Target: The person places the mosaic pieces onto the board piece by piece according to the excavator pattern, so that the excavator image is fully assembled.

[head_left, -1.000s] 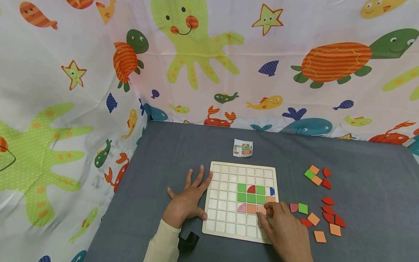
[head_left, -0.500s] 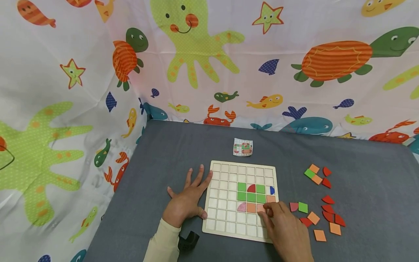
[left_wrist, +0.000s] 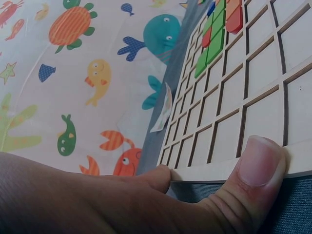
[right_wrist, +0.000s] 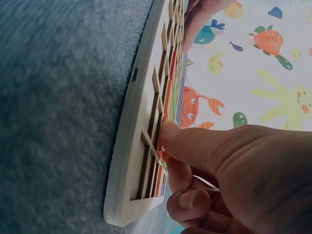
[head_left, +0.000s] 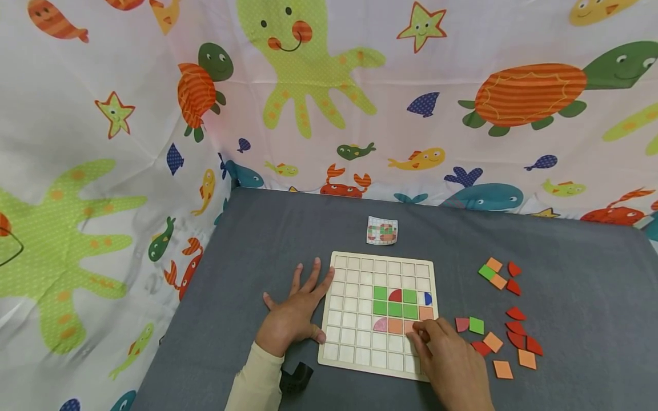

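A wooden grid board lies on the grey cloth with several coloured tiles set in its cells. With fingers spread, my left hand steadies the board's left edge; in the left wrist view the thumb rests on its rim. Over the board's right side, my right hand pinches an orange square tile with thumb and curled fingers, down at a cell. That tile is largely hidden by the fingers. To its left sit another orange square and a pink quarter-circle tile. Above are green squares.
Behind the board lies a small printed pattern card. Loose orange squares, red curved pieces and green squares are scattered to the right. A black curved object sits by the left wrist. Printed fabric hangs behind.
My right fingertips have shifted very slightly to the right at the orange tile. The left hand and the board have stayed put.
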`<state>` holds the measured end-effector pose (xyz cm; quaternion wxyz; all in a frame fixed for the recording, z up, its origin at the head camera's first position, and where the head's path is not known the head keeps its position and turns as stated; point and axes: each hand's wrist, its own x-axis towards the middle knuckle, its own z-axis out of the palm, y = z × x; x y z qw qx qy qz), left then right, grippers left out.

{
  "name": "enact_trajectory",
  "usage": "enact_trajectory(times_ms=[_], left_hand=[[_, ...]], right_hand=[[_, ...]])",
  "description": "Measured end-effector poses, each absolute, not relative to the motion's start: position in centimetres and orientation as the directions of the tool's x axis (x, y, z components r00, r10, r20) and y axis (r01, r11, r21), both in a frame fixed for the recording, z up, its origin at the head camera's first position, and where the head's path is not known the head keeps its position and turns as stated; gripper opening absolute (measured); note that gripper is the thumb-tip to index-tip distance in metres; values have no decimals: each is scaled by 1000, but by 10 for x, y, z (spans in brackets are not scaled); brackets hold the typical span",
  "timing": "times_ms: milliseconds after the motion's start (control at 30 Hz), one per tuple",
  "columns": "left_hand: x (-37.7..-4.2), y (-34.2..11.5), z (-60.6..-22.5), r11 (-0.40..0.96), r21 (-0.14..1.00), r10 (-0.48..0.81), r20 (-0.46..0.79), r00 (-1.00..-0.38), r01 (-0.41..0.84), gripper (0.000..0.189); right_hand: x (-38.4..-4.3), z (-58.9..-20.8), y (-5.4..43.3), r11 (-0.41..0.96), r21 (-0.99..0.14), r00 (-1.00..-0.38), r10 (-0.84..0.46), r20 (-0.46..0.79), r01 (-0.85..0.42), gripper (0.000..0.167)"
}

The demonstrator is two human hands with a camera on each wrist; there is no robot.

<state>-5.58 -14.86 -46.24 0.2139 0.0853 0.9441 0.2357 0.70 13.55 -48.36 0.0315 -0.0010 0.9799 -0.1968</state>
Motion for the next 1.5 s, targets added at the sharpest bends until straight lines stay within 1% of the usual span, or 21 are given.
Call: enact_trajectory(times_ms=[167, 233, 400, 567, 700, 800, 900, 1033, 1167, 1500], left_hand=[[-57, -148, -463, 877, 477, 261, -366, -893, 61, 137], [-57, -148, -463, 878, 474, 262, -367, -893, 63, 137], [-58, -148, -465, 880, 472, 259, -376, -890, 57, 137], [-58, -148, -465, 880, 472, 254, -379, -890, 50, 137], [-58, -148, -465, 882, 468, 252, -380, -890, 50, 137], [-58, -148, -464, 882, 469, 250, -382, -890, 46, 137], [-57, -148, -464, 882, 470, 249, -383, -889, 45, 137], [-57, -148, -463, 882, 470, 251, -384, -889, 46, 137], [-56, -148, -463, 880, 473, 254, -385, -887, 46, 136], [-57, -148, -462, 889, 455, 248, -394, -885, 47, 137]], right_hand=[[7, -482, 140, 916, -401, -999, -6, -32, 7, 31], [6, -481, 145, 909, -418, -1000, 5, 6, 3, 31], [4, -481, 164, 902, -431, -991, 76, 113, 20, 29], [2, -483, 181, 907, -414, -978, 147, 145, 75, 26], [2, -485, 191, 906, -407, -970, 191, 147, 117, 27], [2, -487, 196, 905, -400, -970, 208, 124, 143, 26], [1, -488, 200, 901, -397, -973, 221, 66, 177, 26], [0, -488, 205, 894, -387, -971, 237, -22, 227, 31], [0, -489, 208, 891, -379, -968, 243, -66, 249, 35], [1, -490, 205, 906, -360, -970, 243, 11, 223, 40]])
